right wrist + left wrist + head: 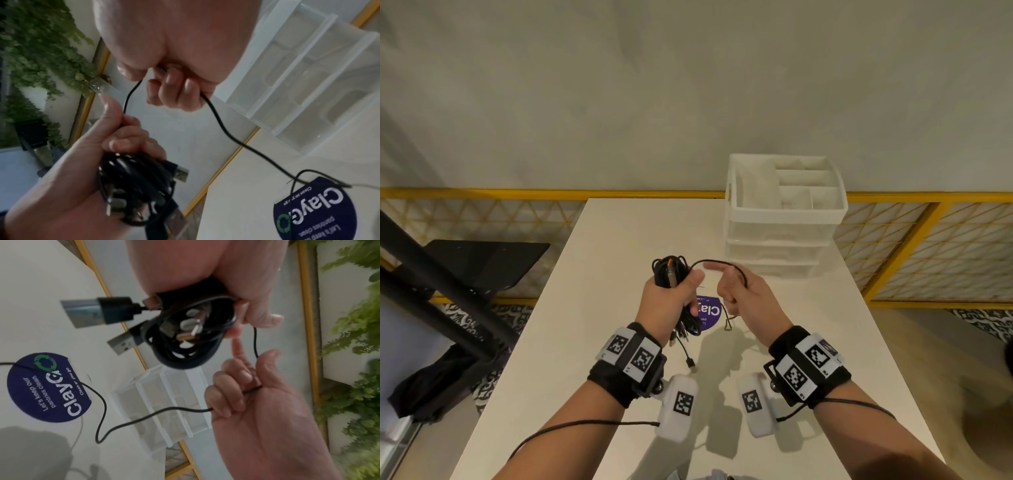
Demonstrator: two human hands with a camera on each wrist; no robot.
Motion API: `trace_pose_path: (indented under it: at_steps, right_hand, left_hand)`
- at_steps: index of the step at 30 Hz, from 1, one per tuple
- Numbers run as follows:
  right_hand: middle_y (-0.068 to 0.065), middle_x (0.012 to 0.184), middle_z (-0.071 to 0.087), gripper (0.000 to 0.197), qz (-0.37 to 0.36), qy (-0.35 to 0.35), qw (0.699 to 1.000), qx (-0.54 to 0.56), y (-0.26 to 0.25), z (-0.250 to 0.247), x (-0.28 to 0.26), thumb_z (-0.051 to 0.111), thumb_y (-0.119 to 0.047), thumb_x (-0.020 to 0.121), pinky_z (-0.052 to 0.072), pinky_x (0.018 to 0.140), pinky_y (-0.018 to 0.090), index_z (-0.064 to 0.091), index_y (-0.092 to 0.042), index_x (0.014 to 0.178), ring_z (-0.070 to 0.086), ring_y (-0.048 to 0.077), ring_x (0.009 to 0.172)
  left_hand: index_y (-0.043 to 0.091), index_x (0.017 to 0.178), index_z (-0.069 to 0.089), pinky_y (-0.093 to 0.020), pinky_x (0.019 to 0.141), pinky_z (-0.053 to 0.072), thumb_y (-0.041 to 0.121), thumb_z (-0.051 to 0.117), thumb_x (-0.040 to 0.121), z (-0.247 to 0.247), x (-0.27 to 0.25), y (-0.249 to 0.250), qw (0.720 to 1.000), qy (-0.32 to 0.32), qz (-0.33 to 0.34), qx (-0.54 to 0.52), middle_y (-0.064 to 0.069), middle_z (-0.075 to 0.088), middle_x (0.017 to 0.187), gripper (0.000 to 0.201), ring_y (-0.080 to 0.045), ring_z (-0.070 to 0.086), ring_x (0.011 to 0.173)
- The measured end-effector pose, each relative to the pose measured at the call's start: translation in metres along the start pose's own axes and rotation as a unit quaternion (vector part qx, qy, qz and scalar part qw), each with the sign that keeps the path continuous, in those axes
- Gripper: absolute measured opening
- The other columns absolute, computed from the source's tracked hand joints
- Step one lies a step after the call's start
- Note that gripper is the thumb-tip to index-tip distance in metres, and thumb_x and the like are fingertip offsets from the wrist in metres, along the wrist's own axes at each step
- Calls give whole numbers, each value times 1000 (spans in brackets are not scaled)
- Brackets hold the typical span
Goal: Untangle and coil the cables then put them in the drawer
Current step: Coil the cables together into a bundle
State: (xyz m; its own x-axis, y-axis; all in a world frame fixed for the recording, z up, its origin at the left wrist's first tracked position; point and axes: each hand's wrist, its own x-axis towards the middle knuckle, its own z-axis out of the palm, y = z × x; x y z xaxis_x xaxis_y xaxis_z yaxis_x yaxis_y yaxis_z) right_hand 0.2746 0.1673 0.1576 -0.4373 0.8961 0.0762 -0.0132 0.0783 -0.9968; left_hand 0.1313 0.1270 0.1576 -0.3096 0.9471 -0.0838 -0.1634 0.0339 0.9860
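Above the sticker [708, 314] on the table [592, 308], both hands are raised with forearms reaching in from the near edge. Left of the sticker, the left hand [667, 305] is fisted upright round the bundle [669, 270] of black coiled cables, thumb laid up along its right side; loops stick out above the fist and loose ends with plugs [121, 344] hang below it toward the table. Just right of the sticker, the right hand [748, 291] is turned palm-left, its lower fingers [218, 400] curled round the thin cable [127, 421] while the index finger points toward the bundle. That cable arcs from the top of the bundle over to the right hand, passes through the curled fingers, drops, and trails across the sticker — its far end runs out of the wrist views, and whether the small loop beside the sticker in the head view is its tip is hard to tell. Beyond the sticker, at the table's far right, stands the white drawer unit [780, 236] with a divided open tray on top; its drawer fronts look closed, though the clear plastic makes this uncertain. How many cables make up the bundle cannot be told — the palm hides its middle, and both wrist views are blurred.
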Motion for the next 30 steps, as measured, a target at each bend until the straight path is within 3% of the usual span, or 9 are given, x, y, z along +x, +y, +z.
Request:
trace_pose_path:
  at_steps: [4, 9, 13, 17, 20, 22, 24, 26, 30]
  right_hand:
    - [-8, 57, 35, 28, -22, 71, 993, 92, -6, -4, 1, 43, -35, 89, 24, 42, 18, 59, -15, 99, 25, 7, 44]
    - [-2, 59, 43, 21, -17, 75, 996, 45, -5, -6, 3, 46, -14, 94, 29, 44, 14, 66, -15, 88, 33, 3, 45]
    - [1, 60, 58, 15, -14, 39, 999, -16, 1, 5, 3, 51, -15, 93, 36, 48, 10, 62, -15, 103, 44, 4, 45]
    - [0, 60, 61, 14, 8, 16, 1000, -11, 6, 6, 4, 50, -20, 93, 33, 45, 9, 55, -14, 105, 40, 2, 40]
    - [10, 65, 59, 9, 2, -19, 1000, 5, 3, 9, 1, 44, -14, 95, 33, 43, 8, 52, -12, 99, 46, 2, 41]
    - [17, 65, 57, 9, 1, -41, 999, 35, -1, 11, -1, 39, -8, 97, 35, 41, 7, 47, -5, 100, 51, 3, 38]
    - [13, 59, 56, 7, 8, -46, 998, 46, -4, 11, -1, 39, -6, 96, 36, 40, 7, 46, -3, 98, 52, 3, 36]
    - [0, 52, 57, 6, 15, -35, 999, 37, -1, 11, 0, 46, -8, 94, 38, 43, 10, 46, -9, 88, 54, 8, 41]
    - [-3, 51, 50, 9, 44, -17, 999, 6, 13, 11, 4, 56, -14, 90, 37, 49, 17, 49, -21, 88, 46, 7, 47]
  left_hand:
    - [16, 83, 64, -27, 54, 43, 20, 69, 82, -2, -1, 0, 1000, 24, -8, -18, -2, 47, 42, 7, -17, 42, 39]
    - [14, 92, 67, -27, 52, 39, 21, 68, 83, -4, 1, 1, 998, 24, -20, -51, 2, 39, 38, 12, -16, 39, 37]
    - [8, 103, 66, -28, 51, 41, 23, 68, 82, 2, -2, -5, 998, -32, -35, -49, 3, 34, 40, 26, -17, 38, 37]
    - [7, 99, 64, -26, 46, 42, 24, 68, 82, 4, -2, -9, 997, -39, -47, -52, 3, 35, 41, 25, -17, 39, 37]
    - [3, 94, 59, -26, 45, 41, 29, 69, 82, 5, -2, -10, 995, -55, -54, -63, 0, 35, 42, 30, -17, 39, 36]
    - [0, 101, 61, -26, 46, 41, 28, 64, 86, 6, -2, -10, 993, -78, -58, -71, -1, 36, 42, 32, -17, 40, 36]
    - [1, 106, 64, -26, 47, 42, 27, 59, 89, 6, -2, -9, 992, -92, -53, -67, -2, 36, 43, 32, -17, 41, 37]
    - [7, 98, 68, -26, 49, 43, 30, 59, 89, 6, -2, -7, 994, -79, -42, -63, -3, 35, 45, 27, -18, 43, 39]
    - [15, 73, 62, -26, 49, 44, 39, 60, 85, 3, 1, -2, 994, -31, -26, -98, -1, 42, 50, 27, -17, 45, 43]
